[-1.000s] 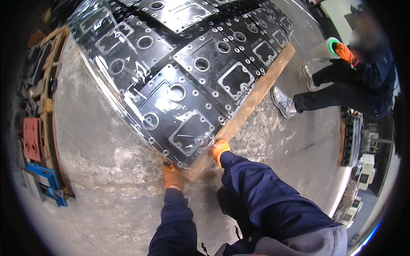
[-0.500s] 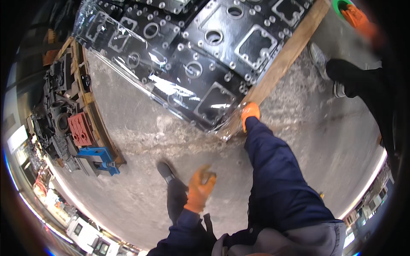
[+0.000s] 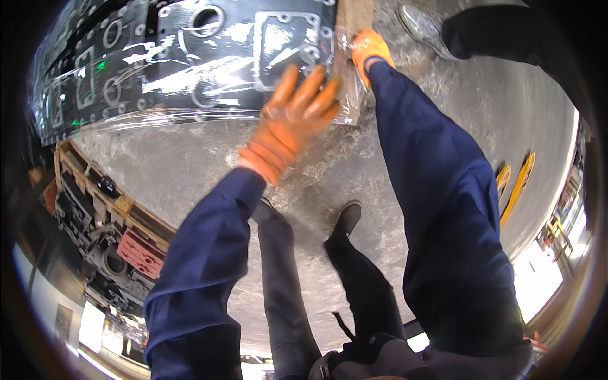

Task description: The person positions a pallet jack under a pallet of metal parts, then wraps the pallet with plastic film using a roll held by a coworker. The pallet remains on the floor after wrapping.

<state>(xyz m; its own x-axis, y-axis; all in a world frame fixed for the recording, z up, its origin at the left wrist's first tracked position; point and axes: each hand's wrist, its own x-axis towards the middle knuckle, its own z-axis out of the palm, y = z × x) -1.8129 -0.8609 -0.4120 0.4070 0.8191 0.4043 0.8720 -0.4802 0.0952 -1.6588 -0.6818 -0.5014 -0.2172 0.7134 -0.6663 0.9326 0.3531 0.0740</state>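
Black metal plates (image 3: 237,38) with round holes and rectangular raised frames lie under shiny clear plastic film (image 3: 183,118). A wooden plank (image 3: 354,16) runs along their right side, partly covered by the film. My right hand (image 3: 371,50), in an orange glove, is closed at the plank's outer edge, where the film bunches toward its fingers; the fingertips are partly hidden. Over the near right corner of the plates, my left hand (image 3: 296,117) is spread in an orange glove, slightly blurred. Nothing shows in it, and whether it touches the film I cannot tell.
Another person's shoe (image 3: 425,30) and dark trouser leg stand at the upper right. Yellow forks (image 3: 519,187) lie on the floor at right. A wooden pallet (image 3: 126,212) at left bears metal parts, including a red block (image 3: 140,253).
My left hand has risen from low near my leg to above the wrapped plates, fingers spreading. My right hand stays at the plank's edge. The view has turned and moved closer to the plates.
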